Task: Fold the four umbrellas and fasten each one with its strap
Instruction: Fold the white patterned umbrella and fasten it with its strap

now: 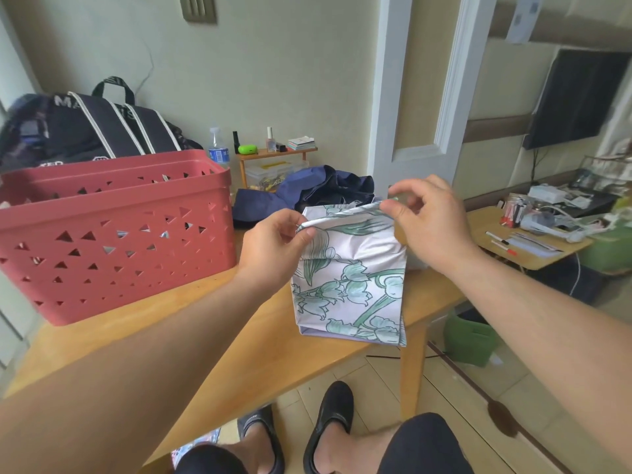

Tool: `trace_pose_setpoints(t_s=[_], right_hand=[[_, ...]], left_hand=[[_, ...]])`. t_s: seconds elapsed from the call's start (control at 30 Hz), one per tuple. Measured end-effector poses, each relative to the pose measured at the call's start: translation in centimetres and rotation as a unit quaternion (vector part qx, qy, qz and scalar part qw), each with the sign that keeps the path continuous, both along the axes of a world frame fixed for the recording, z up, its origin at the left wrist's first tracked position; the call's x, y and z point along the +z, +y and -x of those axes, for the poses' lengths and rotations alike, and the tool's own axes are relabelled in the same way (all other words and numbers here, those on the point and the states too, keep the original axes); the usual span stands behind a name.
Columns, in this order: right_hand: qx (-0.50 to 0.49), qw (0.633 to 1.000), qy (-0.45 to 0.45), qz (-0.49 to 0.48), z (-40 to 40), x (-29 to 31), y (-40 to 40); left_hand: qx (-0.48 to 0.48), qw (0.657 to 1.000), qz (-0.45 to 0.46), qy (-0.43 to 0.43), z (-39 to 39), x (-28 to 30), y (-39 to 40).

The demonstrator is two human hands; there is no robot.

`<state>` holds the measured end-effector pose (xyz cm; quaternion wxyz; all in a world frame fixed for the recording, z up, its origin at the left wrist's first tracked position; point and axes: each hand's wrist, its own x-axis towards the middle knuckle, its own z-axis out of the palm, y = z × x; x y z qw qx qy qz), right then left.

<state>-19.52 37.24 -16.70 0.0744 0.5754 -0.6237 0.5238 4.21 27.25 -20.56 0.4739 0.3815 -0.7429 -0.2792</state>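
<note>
The floral umbrella [352, 285] is held above the table's [212, 336] near edge, its top hem pinched by the left hand [273, 248] and right hand [424, 220]. The canopy looks light, limp and slippery; the hem corners are judged the best hold.

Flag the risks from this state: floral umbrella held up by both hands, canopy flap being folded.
1. Both the left hand and right hand only pinch the top fold of the floral umbrella; a weak grip could let the pleat slip loose.
2. No strap is visible, so fastening may mean hunting for it.
3. The navy umbrella lies unfolded right behind; fabrics could snag.
</note>
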Motion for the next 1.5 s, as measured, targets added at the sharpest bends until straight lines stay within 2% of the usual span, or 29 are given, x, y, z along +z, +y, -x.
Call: trace_pose_setpoints(t_s=[0.1, 0.2, 0.27, 0.37, 0.57, 0.6, 0.7, 0.77, 0.87, 0.93, 1.07, 1.17, 1.27, 1.33, 1.4, 1.5], right_hand=[[0.017, 0.994, -0.055, -0.093, 0.5, -1.0, 0.7], [0.036, 0.978, -0.001, -0.206, 0.9, -3.0, 1.5], [0.018, 0.981, 0.007, -0.192, 1.3, -4.4, 1.2], [-0.022, 0.987, -0.078, -0.141, 2.4, -5.7, -0.1], [0.013, 0.972, -0.199, -0.127, 3.0, -7.7, -2.1], [-0.010, 0.975, -0.181, -0.126, 3.1, -7.9, -2.3], [-0.117, 0.977, -0.040, -0.172, 3.6, -8.3, -3.1], [-0.140, 0.968, -0.014, -0.210, 3.5, -8.4, -3.8], [-0.143, 0.962, -0.031, -0.232, 3.0, -7.8, -4.5], [-0.133, 0.971, -0.016, -0.198, 2.6, -7.4, -4.4], [-0.048, 0.980, 0.106, -0.159, 1.5, -7.8, -3.9], [-0.019, 0.983, 0.131, -0.129, 1.7, -8.5, -4.0], [-0.030, 0.988, 0.098, -0.115, 2.5, -8.6, -3.7], [-0.021, 0.992, 0.024, -0.125, 3.0, -8.2, -3.2], [0.002, 0.989, -0.062, -0.135, 3.6, -7.5, -2.7], [0.067, 0.977, -0.113, -0.169, 3.1, -6.3, -1.2]], left_hand=[[0.007, 0.999, -0.021, 0.038, 0.0, 0.2, -0.4], [0.019, 0.999, -0.026, 0.040, -0.2, 0.3, -0.8], [0.019, 0.999, -0.029, 0.040, -0.1, 0.3, -0.8], [0.021, 0.998, -0.038, 0.044, 0.2, 0.2, -0.8], [0.030, 0.996, -0.044, 0.070, 0.6, 0.7, -0.3], [0.028, 0.996, -0.043, 0.071, 0.6, 0.8, -0.3], [0.012, 0.996, -0.053, 0.074, 0.6, 0.7, -0.4], [-0.003, 0.997, -0.045, 0.055, 0.6, 0.3, -0.4], [-0.005, 1.000, 0.016, 0.004, 0.3, -0.4, -0.4], [-0.009, 0.998, 0.060, -0.023, -0.2, -0.7, -0.6], [-0.002, 0.993, 0.094, -0.075, -0.7, -1.1, -0.4], [-0.011, 0.992, 0.095, -0.085, -1.0, -1.5, -0.1], [-0.033, 0.987, 0.113, -0.105, -1.1, -1.8, 0.0], [-0.044, 0.982, 0.124, -0.135, -1.1, -1.9, 0.1], [-0.047, 0.973, 0.144, -0.176, -1.2, -1.9, 0.1], [-0.048, 0.969, 0.146, -0.194, -1.3, -2.2, 0.1]])
